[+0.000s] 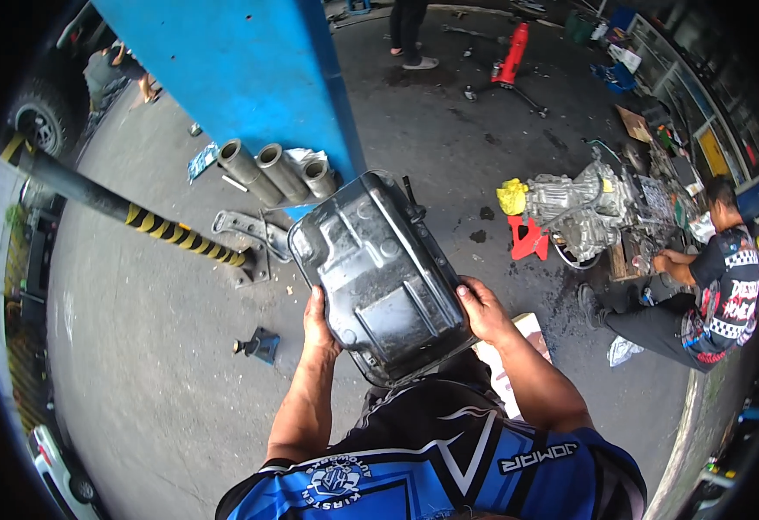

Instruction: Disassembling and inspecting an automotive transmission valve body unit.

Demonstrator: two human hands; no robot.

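A: How is the black pan (379,277) being held?

B: It is clasped between the left hand (319,328) and the right hand (482,309), in front of the body, with the thumbs laid at its sides. Most of the fingers are hidden beneath, so how they are curled cannot be told. The underside is hidden too.

A: What is covered beyond the hands?

B: The foot of the blue post (249,69), ahead, is partly blocked by the pan, and its top is cut off. Beside it, three metal cylinders (282,173) are grouped. A pale sheet (531,334) is partly covered by the right forearm.

A: And to the sides?

B: Ahead of the left hand, the floor is crossed by a striped pole (162,227); left of that hand, a small dark blue object (262,345) is hard to identify. Well right of the right hand, a gearbox (583,204) is seen with a yellow cloth (511,197) at its near end. Farther right, a co-worker (726,286) is seated; what is being handled there cannot be made out.
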